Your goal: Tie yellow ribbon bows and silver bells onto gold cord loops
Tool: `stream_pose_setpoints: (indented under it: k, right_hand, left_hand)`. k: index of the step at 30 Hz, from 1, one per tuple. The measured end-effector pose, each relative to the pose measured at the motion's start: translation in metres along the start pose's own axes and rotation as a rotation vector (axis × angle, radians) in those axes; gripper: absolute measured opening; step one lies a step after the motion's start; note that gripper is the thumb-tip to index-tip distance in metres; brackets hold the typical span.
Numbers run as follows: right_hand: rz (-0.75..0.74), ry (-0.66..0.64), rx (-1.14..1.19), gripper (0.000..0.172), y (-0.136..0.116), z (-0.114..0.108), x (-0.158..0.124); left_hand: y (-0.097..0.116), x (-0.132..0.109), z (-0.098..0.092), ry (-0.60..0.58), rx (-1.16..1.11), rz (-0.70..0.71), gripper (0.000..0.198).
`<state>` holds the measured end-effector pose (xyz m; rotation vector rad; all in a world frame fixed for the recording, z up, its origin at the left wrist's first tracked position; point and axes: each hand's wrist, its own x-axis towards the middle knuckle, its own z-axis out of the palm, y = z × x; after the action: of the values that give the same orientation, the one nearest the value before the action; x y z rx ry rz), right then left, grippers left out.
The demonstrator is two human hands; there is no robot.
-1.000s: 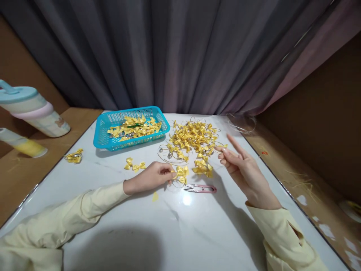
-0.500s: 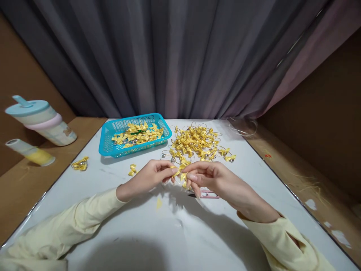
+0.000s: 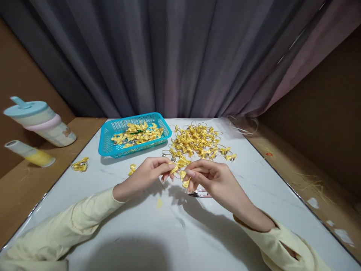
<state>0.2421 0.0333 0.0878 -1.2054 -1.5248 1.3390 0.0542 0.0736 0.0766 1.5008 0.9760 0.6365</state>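
Dark grey pleated fabric curtain (image 3: 158,56) is hung behind a white, faintly veined table (image 3: 197,241). Over its middle, a small bow of shiny yellow ribbon (image 3: 174,168) is pinched between the thumb and fingers of the left hand (image 3: 148,172). Just beside it, a second yellow ribbon bow (image 3: 185,183) is gripped at the fingertips of the right hand (image 3: 218,177) and is partly covered by them; whether the two are joined cannot be told. Beneath the right hand, pink-handled metal snips (image 3: 203,193) are partly hidden. Beyond the hands, a heap of yellow bows with silvery bells and thin loops (image 3: 194,139) is spread on the table. To its left, more yellow bows (image 3: 152,131) are held in a bright blue perforated plastic basket (image 3: 126,151). Nearer, a yellow triangular scrap (image 3: 159,203) is seen. At the far left, a pale tumbler with a blue lid (image 3: 46,126) is placed.
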Motion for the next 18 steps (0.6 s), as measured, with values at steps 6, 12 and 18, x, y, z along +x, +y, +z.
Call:
stream_pose_setpoints:
  k: [6,12,18]
  right_hand:
    - [-0.070,0.033,-0.179,0.013,0.0021,0.0018,-0.0020]
    - [-0.091,0.048,-0.274,0.016,0.0052,0.0028,-0.0044]
    - [-0.188,0.043,-0.394,0.018,0.0105,0.0087,-0.0052]
  left_hand:
    - [0.0010,-0.0002,-0.0004,-0.003,0.000,-0.004,0.026]
    - [0.0030,-0.0012,0.0003,0.003,0.028,-0.002,0.026]
    - [0.0057,-0.0016,0.0022,0.008,0.002,0.003,0.026]
